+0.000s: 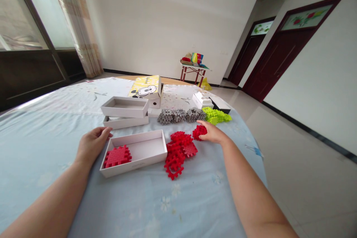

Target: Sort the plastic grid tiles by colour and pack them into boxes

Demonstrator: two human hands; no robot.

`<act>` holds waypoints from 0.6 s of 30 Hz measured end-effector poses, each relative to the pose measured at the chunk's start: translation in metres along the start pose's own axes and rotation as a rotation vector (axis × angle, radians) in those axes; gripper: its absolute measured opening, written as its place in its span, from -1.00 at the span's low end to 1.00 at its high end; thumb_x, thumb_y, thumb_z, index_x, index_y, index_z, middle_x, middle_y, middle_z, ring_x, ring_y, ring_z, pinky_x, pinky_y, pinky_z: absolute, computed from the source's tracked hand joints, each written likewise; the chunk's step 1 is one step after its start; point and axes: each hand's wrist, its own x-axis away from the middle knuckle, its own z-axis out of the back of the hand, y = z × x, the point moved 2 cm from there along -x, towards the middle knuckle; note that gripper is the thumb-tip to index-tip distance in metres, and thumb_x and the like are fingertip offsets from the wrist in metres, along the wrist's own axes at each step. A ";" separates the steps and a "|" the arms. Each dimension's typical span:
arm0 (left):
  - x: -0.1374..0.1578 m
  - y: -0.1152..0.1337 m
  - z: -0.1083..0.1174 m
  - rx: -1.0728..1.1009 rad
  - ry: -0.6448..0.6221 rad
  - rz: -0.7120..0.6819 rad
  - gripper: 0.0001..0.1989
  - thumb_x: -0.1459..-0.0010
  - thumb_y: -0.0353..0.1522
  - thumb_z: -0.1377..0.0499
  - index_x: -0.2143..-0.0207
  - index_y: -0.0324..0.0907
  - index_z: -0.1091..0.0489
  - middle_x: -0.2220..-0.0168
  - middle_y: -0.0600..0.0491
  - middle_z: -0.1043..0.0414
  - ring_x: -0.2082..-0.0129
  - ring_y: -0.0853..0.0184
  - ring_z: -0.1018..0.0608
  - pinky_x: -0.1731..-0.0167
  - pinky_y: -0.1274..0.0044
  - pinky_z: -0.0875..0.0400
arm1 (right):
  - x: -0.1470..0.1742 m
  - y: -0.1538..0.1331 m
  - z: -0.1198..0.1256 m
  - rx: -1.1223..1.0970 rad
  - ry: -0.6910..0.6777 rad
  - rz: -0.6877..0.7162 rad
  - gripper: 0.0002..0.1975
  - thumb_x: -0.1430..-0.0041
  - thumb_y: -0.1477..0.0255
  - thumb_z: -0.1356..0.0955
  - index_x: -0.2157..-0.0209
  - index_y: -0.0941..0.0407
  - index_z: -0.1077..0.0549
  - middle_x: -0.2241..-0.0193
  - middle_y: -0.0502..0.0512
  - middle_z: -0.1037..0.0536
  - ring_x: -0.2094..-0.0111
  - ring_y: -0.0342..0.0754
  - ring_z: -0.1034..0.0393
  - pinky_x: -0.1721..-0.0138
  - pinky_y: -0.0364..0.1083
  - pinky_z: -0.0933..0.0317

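Observation:
My right hand (212,132) grips a small red toothed block piece (199,132) between thumb and fingers, right of a heap of red interlocking blocks (178,149). My left hand (93,143) rests on the cloth beside the back left corner of an open white box (149,160). Its fingers are closed together, and whatever may be in them is hidden. Inside that box, at its left end, lie red flat toothed blocks (117,156). Behind the heap sit grey block clusters (181,115) and bright green blocks (216,115).
Two white box parts (125,107) are stacked behind the left hand. Further back stand a yellow and white cartoon box (146,88) and a small white box (202,100) with a dark one beside it. A patterned cloth (134,208) covers the round table. A small side table (193,67) stands by the wall.

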 end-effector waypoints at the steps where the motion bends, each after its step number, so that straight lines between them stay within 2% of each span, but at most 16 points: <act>1: 0.000 0.000 0.000 -0.001 -0.003 0.003 -0.64 0.06 -0.09 -0.08 0.36 -0.16 -0.43 0.47 0.09 -0.50 0.46 0.34 -0.47 0.45 0.59 -0.26 | 0.000 0.000 -0.001 0.009 -0.011 0.026 -0.25 0.21 0.48 -0.39 -0.11 0.19 -0.19 0.07 0.21 -0.39 0.12 0.03 -0.31 0.05 -0.03 -0.15; 5: -0.002 -0.003 0.000 -0.001 0.001 -0.004 -0.65 0.06 -0.10 -0.09 0.36 -0.16 -0.43 0.47 0.09 -0.50 0.46 0.34 -0.47 0.44 0.58 -0.26 | -0.002 0.001 -0.007 0.037 -0.038 0.074 -0.25 0.24 0.48 -0.40 -0.09 0.21 -0.22 0.00 0.26 -0.34 0.01 0.09 -0.25 -0.02 0.00 -0.09; 12: -0.001 -0.003 0.000 0.007 0.006 -0.013 -0.65 0.06 -0.10 -0.09 0.37 -0.17 -0.43 0.49 0.09 -0.49 0.48 0.35 -0.47 0.45 0.59 -0.26 | -0.002 0.005 -0.009 0.011 -0.056 0.032 -0.27 0.22 0.47 -0.39 -0.08 0.24 -0.23 0.00 0.27 -0.34 0.04 0.07 -0.28 0.00 -0.02 -0.12; 18: 0.004 0.003 0.001 0.041 0.013 -0.016 -0.66 0.06 -0.12 -0.08 0.40 -0.18 -0.42 0.51 0.09 -0.49 0.50 0.36 -0.46 0.46 0.59 -0.27 | -0.001 0.004 -0.010 -0.032 -0.062 0.000 -0.29 0.23 0.48 -0.39 -0.07 0.23 -0.24 0.18 0.19 -0.48 0.21 0.03 -0.37 0.13 -0.04 -0.20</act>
